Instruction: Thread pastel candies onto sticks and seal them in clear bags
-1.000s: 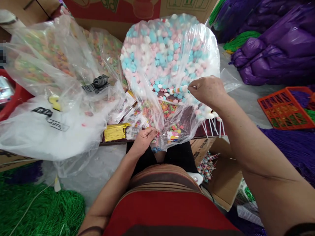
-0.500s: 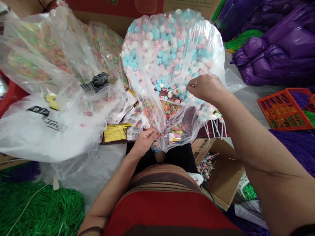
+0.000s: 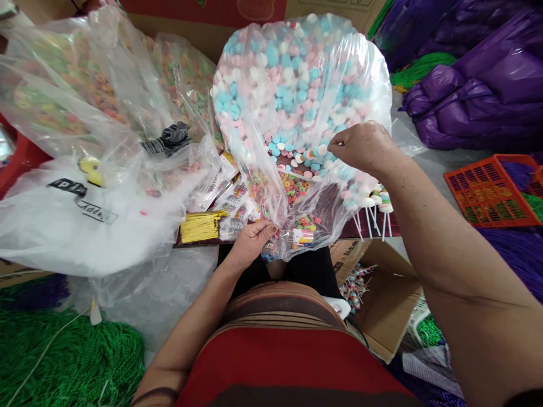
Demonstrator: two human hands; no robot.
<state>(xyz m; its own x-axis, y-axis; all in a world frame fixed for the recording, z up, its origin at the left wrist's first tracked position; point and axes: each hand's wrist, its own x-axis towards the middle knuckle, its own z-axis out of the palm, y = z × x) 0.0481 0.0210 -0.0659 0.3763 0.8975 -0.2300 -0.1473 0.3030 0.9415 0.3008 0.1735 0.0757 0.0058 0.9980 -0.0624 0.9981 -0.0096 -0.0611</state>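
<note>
A large clear bag of pink, white and blue candies (image 3: 297, 85) lies open toward me. My right hand (image 3: 360, 146) is closed in a pinch over its right side, beside the loose candies at its mouth; whatever its fingertips hold is hidden. Near the table's front edge my left hand (image 3: 253, 240) is closed, thumb against fingers, at the lower rim of the clear plastic; what it pinches is too small to make out. Colourful ring candies (image 3: 296, 187) lie between the hands. White-stick candy skewers (image 3: 375, 203) rest under my right forearm.
Yellow ties (image 3: 200, 227) and printed packets (image 3: 235, 206) lie left of my left hand. Bags of ring candies (image 3: 63, 85) fill the left. An open cardboard box (image 3: 388, 305) stands below right, an orange basket (image 3: 487, 192) farther right, and green cords (image 3: 76, 362) lower left.
My right hand has shifted very slightly right, still pinched. My left hand stays almost where it was. The whole view has moved a little.
</note>
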